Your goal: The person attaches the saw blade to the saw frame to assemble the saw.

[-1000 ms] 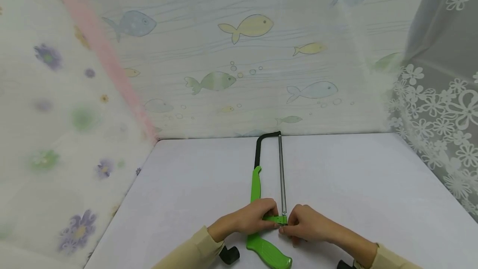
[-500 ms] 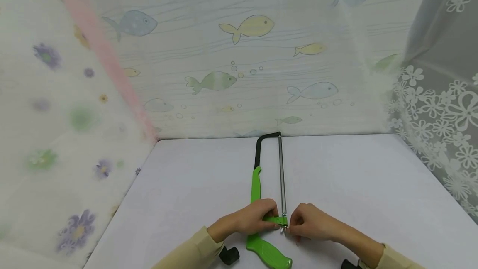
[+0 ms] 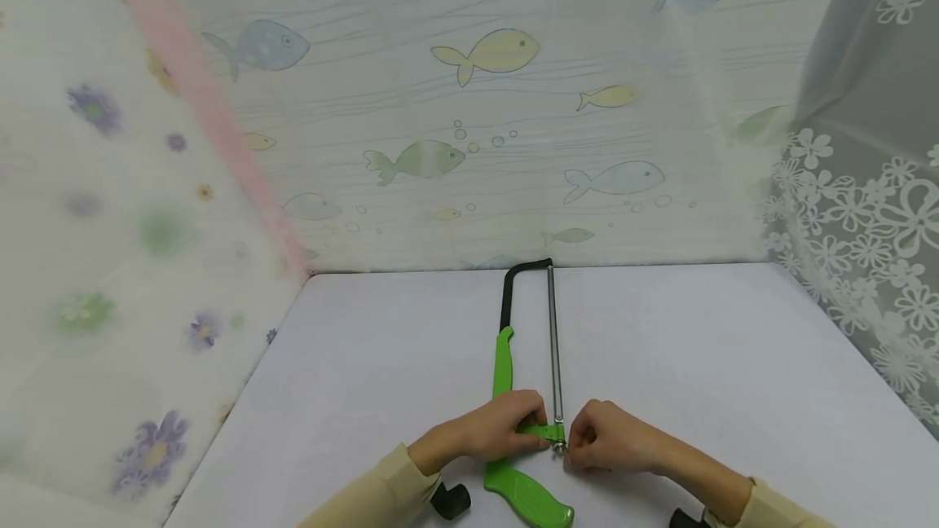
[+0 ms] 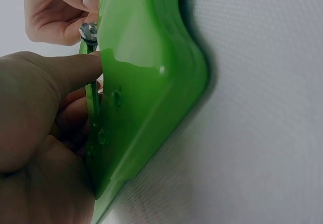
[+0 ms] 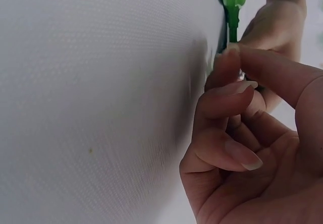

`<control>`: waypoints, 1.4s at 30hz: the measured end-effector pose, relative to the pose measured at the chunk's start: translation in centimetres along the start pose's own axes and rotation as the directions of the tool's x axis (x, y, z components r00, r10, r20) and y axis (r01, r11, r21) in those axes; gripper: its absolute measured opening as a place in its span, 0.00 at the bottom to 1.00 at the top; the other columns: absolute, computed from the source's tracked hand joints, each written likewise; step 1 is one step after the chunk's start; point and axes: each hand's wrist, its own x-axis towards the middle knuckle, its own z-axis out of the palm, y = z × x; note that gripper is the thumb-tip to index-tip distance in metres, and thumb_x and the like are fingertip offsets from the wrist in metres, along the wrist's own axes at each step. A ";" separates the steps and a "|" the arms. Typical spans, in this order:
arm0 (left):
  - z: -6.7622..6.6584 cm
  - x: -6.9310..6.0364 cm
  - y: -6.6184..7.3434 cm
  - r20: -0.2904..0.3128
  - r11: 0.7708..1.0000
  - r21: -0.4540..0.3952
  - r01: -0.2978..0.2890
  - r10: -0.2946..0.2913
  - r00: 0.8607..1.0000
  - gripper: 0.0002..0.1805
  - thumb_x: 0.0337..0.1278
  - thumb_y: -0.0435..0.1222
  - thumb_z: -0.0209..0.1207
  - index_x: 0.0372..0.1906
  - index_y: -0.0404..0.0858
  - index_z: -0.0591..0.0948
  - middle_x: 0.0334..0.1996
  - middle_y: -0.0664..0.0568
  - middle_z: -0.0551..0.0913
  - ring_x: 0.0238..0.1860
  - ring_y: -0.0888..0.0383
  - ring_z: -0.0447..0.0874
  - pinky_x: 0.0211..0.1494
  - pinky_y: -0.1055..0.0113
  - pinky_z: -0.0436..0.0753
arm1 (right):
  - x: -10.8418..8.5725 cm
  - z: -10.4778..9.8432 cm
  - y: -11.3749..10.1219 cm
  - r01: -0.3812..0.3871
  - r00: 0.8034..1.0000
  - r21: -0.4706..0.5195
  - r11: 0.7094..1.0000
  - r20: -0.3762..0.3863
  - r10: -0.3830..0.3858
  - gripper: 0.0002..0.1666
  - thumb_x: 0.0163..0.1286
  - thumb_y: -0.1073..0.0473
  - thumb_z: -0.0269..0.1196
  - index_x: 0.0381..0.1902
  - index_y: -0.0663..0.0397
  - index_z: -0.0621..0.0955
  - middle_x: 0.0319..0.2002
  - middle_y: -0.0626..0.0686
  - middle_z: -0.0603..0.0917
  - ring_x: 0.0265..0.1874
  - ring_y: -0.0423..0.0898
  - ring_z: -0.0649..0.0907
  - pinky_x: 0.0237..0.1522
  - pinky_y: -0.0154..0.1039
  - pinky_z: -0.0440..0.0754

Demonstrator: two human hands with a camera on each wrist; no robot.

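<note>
A hacksaw (image 3: pixel 503 361) with a green handle, black front frame and thin metal blade (image 3: pixel 553 341) lies on the table, its far end near the back wall. My left hand (image 3: pixel 506 426) reaches over the frame and grips the green crosspiece at the near end of the blade, thumb on one side in the left wrist view. A small shiny wing nut (image 3: pixel 559 448) sticks out below that crosspiece. My right hand (image 3: pixel 612 438) is at the wing nut, thumb and index fingertips pinched together on it; its other fingers are curled. The fingertips partly hide the nut in the right wrist view.
A white-covered table (image 3: pixel 396 332) lies under the saw. Behind it hangs a fish-print curtain (image 3: pixel 499 104), with a flower-print sheet (image 3: pixel 147 267) at left and lace fabric (image 3: pixel 880 226) at right. A black wrist piece (image 3: pixel 451 502) sits by the left sleeve.
My right hand shifted slightly right from the crosspiece, and the wing nut came into sight, its wings now turned differently. The left hand and hacksaw stayed in place.
</note>
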 end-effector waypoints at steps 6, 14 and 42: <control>-0.2 0.0 0.0 0.005 1.000 -0.006 -0.004 0.004 1.000 0.07 0.69 0.38 0.65 0.40 0.44 0.77 0.33 0.64 0.72 0.34 0.71 0.67 0.39 0.78 0.70 | 0.3 0.2 -0.2 0.013 1.000 -0.009 1.000 0.013 -0.013 0.15 0.65 0.52 0.72 0.20 0.52 0.87 0.17 0.45 0.83 0.15 0.34 0.73 0.18 0.30 0.69; -0.3 0.1 -0.2 0.018 1.000 -0.008 0.000 0.000 1.000 0.06 0.70 0.38 0.64 0.41 0.44 0.77 0.34 0.64 0.73 0.35 0.71 0.68 0.40 0.78 0.72 | 0.5 0.3 -0.4 0.005 1.000 0.003 1.000 0.003 -0.005 0.24 0.69 0.48 0.69 0.17 0.56 0.85 0.15 0.48 0.83 0.12 0.35 0.70 0.16 0.31 0.66; -0.7 0.2 -0.7 0.015 1.000 -0.013 -0.004 0.005 1.000 0.07 0.68 0.37 0.66 0.40 0.43 0.78 0.33 0.64 0.73 0.35 0.71 0.68 0.39 0.79 0.71 | 0.3 -0.3 -0.3 -0.035 0.999 -0.029 0.999 -0.032 0.034 0.16 0.68 0.51 0.69 0.21 0.51 0.87 0.17 0.46 0.83 0.14 0.36 0.72 0.17 0.31 0.68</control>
